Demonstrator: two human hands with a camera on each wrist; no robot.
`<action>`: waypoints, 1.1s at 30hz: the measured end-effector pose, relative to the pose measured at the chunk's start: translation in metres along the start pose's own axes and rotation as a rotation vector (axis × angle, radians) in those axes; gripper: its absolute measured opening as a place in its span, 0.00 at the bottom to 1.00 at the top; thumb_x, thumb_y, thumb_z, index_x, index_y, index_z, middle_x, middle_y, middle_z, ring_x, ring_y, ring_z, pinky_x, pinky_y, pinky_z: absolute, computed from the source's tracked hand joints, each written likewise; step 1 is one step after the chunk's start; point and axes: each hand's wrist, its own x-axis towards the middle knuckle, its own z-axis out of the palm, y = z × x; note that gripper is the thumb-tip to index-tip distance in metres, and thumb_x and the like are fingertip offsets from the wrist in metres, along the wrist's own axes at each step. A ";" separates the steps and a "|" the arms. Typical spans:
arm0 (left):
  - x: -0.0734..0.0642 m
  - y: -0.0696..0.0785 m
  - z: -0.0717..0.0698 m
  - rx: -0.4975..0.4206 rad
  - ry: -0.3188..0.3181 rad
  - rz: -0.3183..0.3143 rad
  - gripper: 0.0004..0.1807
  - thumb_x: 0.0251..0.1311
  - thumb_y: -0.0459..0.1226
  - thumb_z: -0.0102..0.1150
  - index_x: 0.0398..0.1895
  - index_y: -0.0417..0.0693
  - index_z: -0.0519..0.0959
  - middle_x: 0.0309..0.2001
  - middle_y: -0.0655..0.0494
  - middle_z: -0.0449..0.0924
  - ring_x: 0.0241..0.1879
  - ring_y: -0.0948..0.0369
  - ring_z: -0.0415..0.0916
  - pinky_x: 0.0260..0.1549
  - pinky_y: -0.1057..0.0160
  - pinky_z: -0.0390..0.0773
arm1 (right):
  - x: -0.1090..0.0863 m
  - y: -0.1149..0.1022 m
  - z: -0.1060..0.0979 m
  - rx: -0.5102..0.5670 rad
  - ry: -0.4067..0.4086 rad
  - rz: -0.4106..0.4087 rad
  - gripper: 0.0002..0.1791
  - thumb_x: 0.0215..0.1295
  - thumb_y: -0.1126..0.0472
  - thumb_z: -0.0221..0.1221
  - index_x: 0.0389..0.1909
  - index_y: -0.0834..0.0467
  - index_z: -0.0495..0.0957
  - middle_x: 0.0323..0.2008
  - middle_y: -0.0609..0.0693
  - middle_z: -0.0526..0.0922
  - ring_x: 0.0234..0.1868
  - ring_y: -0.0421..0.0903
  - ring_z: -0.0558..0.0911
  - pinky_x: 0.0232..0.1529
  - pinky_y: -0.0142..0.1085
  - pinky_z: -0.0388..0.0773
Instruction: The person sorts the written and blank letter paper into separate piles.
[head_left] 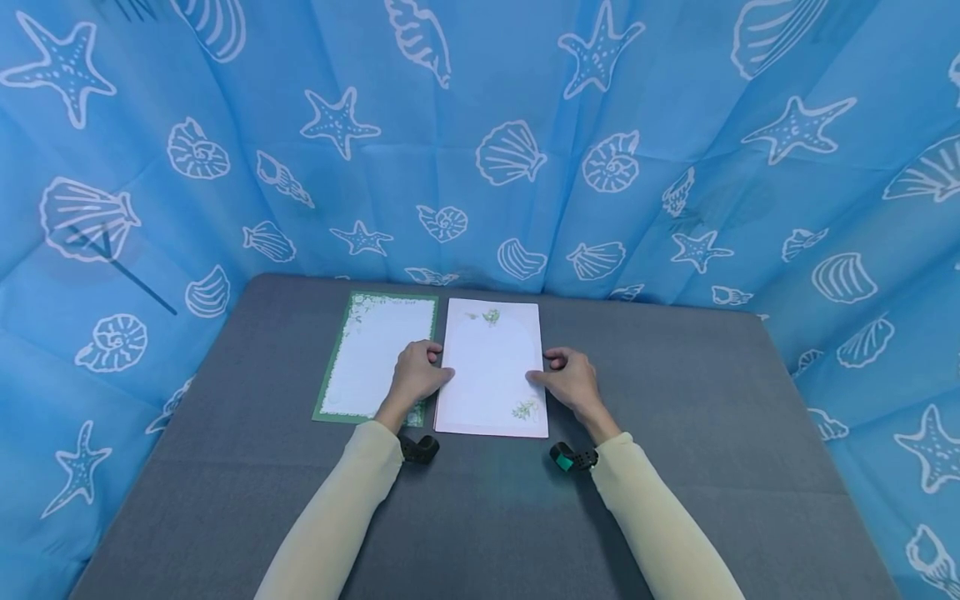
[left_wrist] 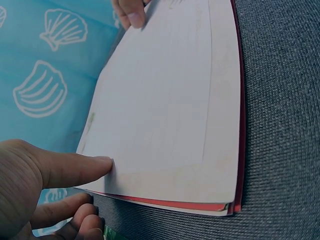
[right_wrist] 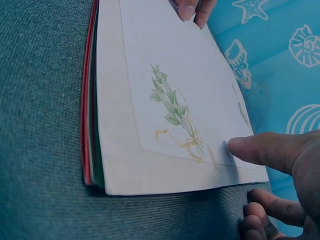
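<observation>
A stack of decorated paper sheets (head_left: 491, 367) lies in the middle of the head view, its white top sheet printed with green leafy sprigs. Red and dark green edges of lower sheets (right_wrist: 87, 125) show along its side in the right wrist view. My left hand (head_left: 417, 372) pinches the stack's left edge, thumb on top and the other fingers curled at the rim. On the opposite edge my right hand (head_left: 572, 380) pinches in the same manner. Left of the stack lies a green-bordered sheet (head_left: 375, 358), partly covered by my left hand and forearm.
A dark grey cloth-covered table (head_left: 675, 400) carries the papers. Behind it and along both sides hangs a blue curtain (head_left: 465, 167) with white shells and starfish. Each wrist bears a black strap with a device (head_left: 573, 457).
</observation>
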 end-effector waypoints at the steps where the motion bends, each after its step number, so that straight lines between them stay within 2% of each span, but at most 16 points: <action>1: 0.000 0.000 0.000 -0.001 -0.001 -0.002 0.25 0.57 0.35 0.70 0.58 0.35 0.79 0.47 0.42 0.79 0.45 0.48 0.76 0.44 0.48 0.78 | 0.000 0.000 0.000 0.001 0.000 0.000 0.29 0.58 0.62 0.72 0.60 0.66 0.77 0.45 0.59 0.78 0.43 0.54 0.75 0.45 0.45 0.72; 21: 0.001 -0.001 0.001 0.012 0.002 0.005 0.25 0.57 0.35 0.70 0.58 0.35 0.79 0.47 0.41 0.79 0.46 0.47 0.77 0.45 0.48 0.78 | -0.001 0.002 0.001 0.016 -0.011 0.008 0.30 0.60 0.62 0.72 0.62 0.66 0.75 0.47 0.60 0.76 0.46 0.55 0.74 0.47 0.45 0.70; 33: -0.001 0.001 0.000 0.022 0.009 0.002 0.25 0.57 0.34 0.70 0.57 0.34 0.79 0.46 0.41 0.79 0.44 0.47 0.77 0.44 0.48 0.78 | -0.003 0.006 0.004 0.013 0.000 -0.048 0.31 0.58 0.61 0.73 0.61 0.67 0.76 0.46 0.59 0.75 0.45 0.54 0.72 0.46 0.45 0.70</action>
